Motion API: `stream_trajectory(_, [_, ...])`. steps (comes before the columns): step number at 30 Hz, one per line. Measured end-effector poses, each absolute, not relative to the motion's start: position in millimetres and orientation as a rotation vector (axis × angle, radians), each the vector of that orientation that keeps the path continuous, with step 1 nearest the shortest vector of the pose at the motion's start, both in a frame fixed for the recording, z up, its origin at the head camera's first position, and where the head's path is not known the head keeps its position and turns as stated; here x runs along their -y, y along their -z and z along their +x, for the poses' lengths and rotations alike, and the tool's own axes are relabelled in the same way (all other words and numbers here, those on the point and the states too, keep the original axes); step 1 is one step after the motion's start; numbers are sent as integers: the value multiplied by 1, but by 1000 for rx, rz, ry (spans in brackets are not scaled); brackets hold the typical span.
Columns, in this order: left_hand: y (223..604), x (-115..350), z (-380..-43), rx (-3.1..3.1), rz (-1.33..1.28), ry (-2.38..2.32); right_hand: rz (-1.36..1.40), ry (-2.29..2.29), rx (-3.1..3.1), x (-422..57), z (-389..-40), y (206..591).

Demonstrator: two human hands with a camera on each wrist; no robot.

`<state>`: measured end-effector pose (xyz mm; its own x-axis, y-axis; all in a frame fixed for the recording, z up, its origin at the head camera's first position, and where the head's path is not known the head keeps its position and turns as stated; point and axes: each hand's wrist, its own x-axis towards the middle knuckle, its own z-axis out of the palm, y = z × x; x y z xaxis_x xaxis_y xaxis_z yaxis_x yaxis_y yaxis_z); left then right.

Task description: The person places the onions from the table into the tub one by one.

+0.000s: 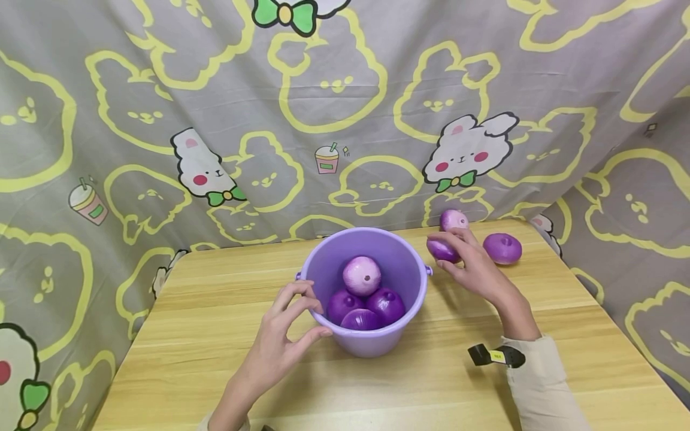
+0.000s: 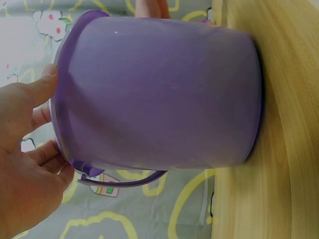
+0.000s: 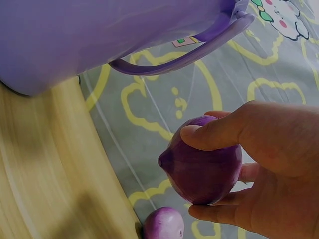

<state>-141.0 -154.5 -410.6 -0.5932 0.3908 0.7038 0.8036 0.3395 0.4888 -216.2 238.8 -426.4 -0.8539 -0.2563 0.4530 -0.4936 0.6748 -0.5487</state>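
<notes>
A light purple bucket [image 1: 372, 342] stands upright on the table, with several purple onions [image 1: 362, 276] inside it. At its left rim my left hand [image 1: 283, 329] holds on, thumb and fingertips at the edge, as the left wrist view also shows on the bucket wall [image 2: 159, 94]. To the right of the bucket, my right hand [image 1: 474, 269] grips a dark purple onion [image 1: 441, 248]. In the right wrist view, thumb and fingers wrap around this onion [image 3: 202, 164], its pointed tip facing the bucket; it appears raised off the table.
A paler onion [image 1: 453, 219] lies near the table's back edge behind my right hand. Another purple onion [image 1: 504, 248] lies further right. The bucket's handle [image 3: 179, 59] hangs down at the back. A patterned grey curtain [image 1: 334, 108] borders the wooden table [image 1: 215, 311].
</notes>
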Motion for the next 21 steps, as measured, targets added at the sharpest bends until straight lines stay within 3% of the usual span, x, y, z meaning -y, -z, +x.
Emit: stream_trajectory(21, [411, 156, -141, 2168, -1037, 1176, 610, -1014, 2626, -228, -216, 430])
